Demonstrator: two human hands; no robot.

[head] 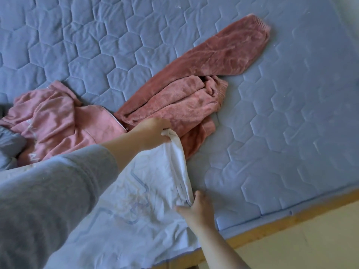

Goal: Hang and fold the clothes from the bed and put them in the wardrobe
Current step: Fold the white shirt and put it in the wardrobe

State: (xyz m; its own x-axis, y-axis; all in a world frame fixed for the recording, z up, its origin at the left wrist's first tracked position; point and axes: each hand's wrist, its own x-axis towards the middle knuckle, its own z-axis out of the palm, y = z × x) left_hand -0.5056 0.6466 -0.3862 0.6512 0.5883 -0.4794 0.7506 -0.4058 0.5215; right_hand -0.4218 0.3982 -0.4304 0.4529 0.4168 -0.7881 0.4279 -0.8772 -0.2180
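Early stage: left hand (153, 133) and right hand (196, 207) pinch the white shirt (136, 191) mid-fold at the bed's (291, 133) near edge; pink trousers (204, 78) and pink top (58, 121) lie unfolded.

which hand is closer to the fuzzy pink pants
Left. The left hand grips the white shirt right at the edge of the pants; the right hand holds the shirt's fold nearer the bed edge.

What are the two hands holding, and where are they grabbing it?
Both hold the white cloth garment with pale blue lines by its folded right edge: the left hand pinches the far end, the right hand the near end.
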